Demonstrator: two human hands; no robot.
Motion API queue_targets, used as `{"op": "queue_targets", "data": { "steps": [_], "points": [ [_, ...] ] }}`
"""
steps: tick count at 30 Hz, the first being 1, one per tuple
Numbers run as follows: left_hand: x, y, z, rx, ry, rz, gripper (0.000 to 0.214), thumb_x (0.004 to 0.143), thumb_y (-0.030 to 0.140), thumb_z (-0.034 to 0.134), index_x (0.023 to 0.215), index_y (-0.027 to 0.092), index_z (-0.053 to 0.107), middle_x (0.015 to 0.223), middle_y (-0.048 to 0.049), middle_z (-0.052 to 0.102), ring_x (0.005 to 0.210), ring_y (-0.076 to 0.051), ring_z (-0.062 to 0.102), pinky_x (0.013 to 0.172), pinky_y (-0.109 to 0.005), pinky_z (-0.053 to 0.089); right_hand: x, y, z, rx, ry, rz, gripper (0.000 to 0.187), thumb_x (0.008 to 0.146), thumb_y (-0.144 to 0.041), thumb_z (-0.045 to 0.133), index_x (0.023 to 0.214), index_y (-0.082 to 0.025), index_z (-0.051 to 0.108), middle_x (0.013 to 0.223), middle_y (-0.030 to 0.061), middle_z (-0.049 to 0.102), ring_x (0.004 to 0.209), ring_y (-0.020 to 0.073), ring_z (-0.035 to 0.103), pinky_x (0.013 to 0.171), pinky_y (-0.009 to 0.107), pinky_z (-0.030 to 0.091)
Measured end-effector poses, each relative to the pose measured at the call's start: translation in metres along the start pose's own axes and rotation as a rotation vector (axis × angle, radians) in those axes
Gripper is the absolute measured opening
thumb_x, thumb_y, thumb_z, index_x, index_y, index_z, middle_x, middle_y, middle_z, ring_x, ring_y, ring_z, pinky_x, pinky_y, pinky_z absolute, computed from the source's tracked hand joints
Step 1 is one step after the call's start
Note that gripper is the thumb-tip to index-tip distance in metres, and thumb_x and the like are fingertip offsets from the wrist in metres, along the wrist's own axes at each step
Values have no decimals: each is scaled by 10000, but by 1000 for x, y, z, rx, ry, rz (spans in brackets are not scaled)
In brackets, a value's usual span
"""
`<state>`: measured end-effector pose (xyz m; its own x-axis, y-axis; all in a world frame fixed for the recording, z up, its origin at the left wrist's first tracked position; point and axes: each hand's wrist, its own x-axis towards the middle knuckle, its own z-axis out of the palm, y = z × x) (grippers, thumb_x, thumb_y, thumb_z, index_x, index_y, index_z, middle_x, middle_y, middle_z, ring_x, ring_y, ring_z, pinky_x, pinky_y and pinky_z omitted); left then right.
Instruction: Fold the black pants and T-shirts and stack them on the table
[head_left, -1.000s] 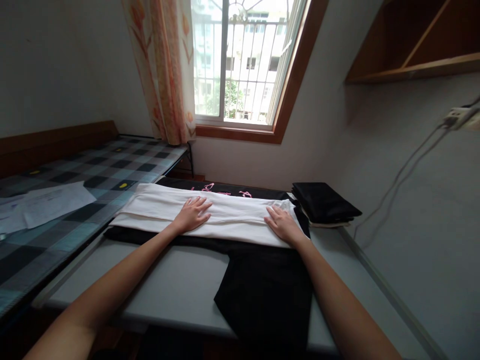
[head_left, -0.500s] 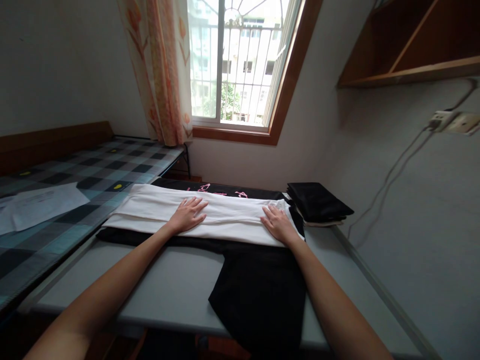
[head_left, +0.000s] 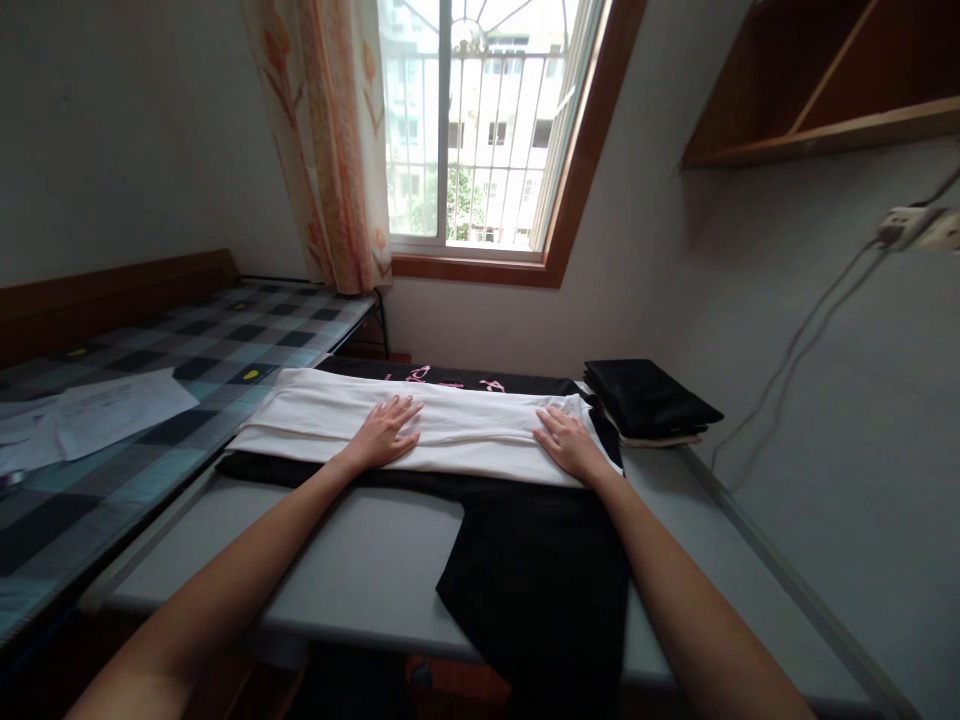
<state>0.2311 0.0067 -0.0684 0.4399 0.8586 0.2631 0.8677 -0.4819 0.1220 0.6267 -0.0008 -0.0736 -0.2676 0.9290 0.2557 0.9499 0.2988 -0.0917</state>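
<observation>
Right, both palms are down on the white cloth (head_left: 465,408), which lies as a long band across the black cloth (head_left: 536,565) on the table (head_left: 375,555). Left hand (head_left: 384,432): around mid-band, fingers spread, nothing gripped. Right hand (head_left: 568,441): near the right end, fingers extended and slightly parted, also not grasping. Step in hand reads as pressing the white layer flat; a fold line runs lengthwise under both hands, and the far right corner looks a bit rumpled.

Black cloth shows on both long sides of the band: pink print (head_left: 420,373) on the far side, a wide flap nearside that runs over the table's front edge. Can't tell if it's all one piece; the white covers the middle.

My read on the next move: calls for lifting the palms straight up without dragging the white layer, and any pull on the black needs the overhanging flap supported. Folded black stack (head_left: 651,398) sits just beyond the right end, separate from the band.
</observation>
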Motion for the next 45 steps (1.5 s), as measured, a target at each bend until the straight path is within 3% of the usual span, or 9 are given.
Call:
{"op": "queue_targets", "data": {
  "steps": [7, 13, 21, 31, 34, 40, 45],
  "points": [
    [-2, 1, 0, 3, -16, -2, 544, 933, 454, 447, 1437, 255, 492, 1562, -92, 347, 1452, -329, 274, 1162, -560, 235, -1, -13, -6, -63, 58, -30, 524, 981, -444, 357, 1405, -184, 525, 1508, 147, 434, 1413, 312, 352, 1144, 547, 278],
    [-3, 0, 2, 9, -35, -1, 555, 946, 467, 432, 1446, 233, 481, 1566, -105, 337, 1454, -332, 268, 1165, -552, 236, 0, -27, -6, -69, -33, -41, 557, 997, -437, 323, 1452, -154, 475, 1543, 172, 365, 1434, 312, 320, 1147, 516, 287],
    [-2, 1, 2, 2, -45, -17, 542, 943, 463, 445, 1445, 260, 480, 1566, -92, 338, 1448, -334, 280, 1160, -568, 233, -1, -23, -2, -78, -12, -63, 577, 998, -461, 295, 1465, -164, 460, 1524, 165, 401, 1419, 313, 349, 1126, 491, 330],
    [-1, 3, 0, 8, -56, -25, 531, 952, 440, 425, 1451, 264, 470, 1567, -77, 339, 1452, -325, 276, 1165, -556, 237, -1, -27, -3, -120, -2, -59, 596, 1000, -485, 259, 1449, -162, 481, 1511, 162, 423, 1416, 328, 336, 1131, 480, 297],
    [-1, 4, 0, 10, -50, -24, 537, 950, 447, 421, 1447, 252, 475, 1562, -86, 349, 1447, -332, 286, 1160, -560, 243, 2, -34, -7, -170, 22, -22, 582, 998, -496, 262, 1426, -186, 505, 1500, 143, 443, 1407, 342, 334, 1132, 507, 268],
    [-1, 7, -2, 19, -61, -30, 537, 953, 444, 411, 1443, 239, 482, 1558, -95, 355, 1443, -335, 292, 1160, -557, 245, 18, -44, -12, -109, -84, 104, 613, 985, -568, 238, 1439, -231, 473, 1441, 144, 502, 1282, 327, 477, 1040, 519, 374],
    [-2, 7, -3, 19, -72, -32, 542, 958, 447, 403, 1453, 237, 468, 1563, -95, 345, 1447, -331, 286, 1164, -552, 241, 22, -40, -8, -88, -89, 186, 620, 991, -564, 203, 1471, -248, 436, 1522, 111, 417, 1378, 325, 375, 1100, 550, 296]
  ]
}}
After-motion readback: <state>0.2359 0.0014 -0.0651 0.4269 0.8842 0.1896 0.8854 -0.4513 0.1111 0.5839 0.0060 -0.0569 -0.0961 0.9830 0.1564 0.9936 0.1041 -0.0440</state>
